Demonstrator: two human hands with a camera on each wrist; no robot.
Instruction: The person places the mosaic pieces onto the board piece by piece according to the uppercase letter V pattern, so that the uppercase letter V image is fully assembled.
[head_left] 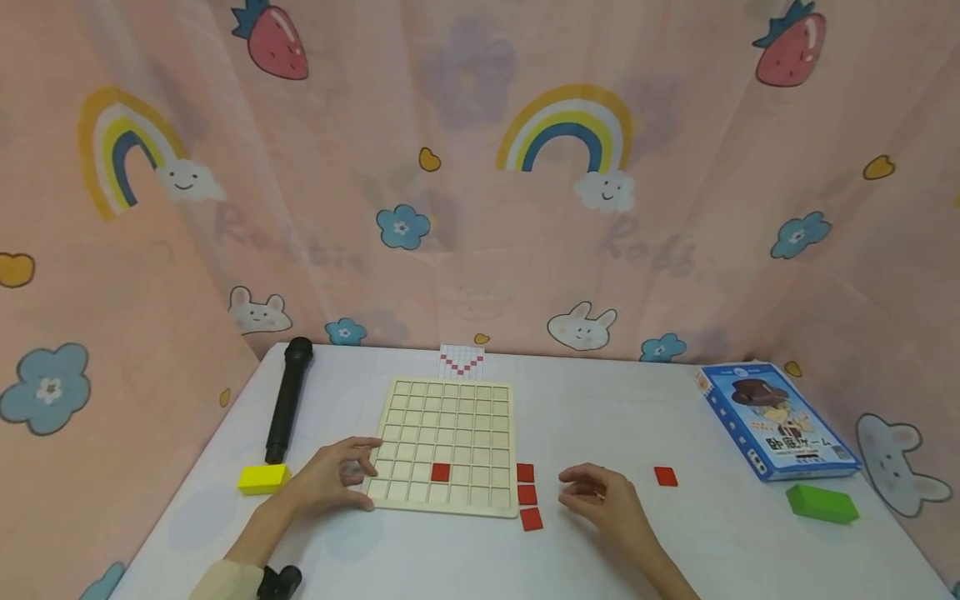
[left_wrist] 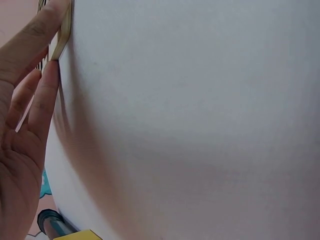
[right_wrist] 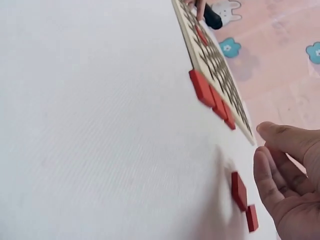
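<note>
Yellow block (head_left: 263, 480) and green block (head_left: 822, 504) flank both relaxed hands (head_left: 333, 475), red tiles (head_left: 527, 495) between right hand (head_left: 606, 502) and board (head_left: 457, 437).

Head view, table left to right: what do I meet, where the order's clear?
Yellow rectangular block, left hand, cream gridded board, column of three red square tiles, right hand, lone red square tile, blue illustrated box.
</note>
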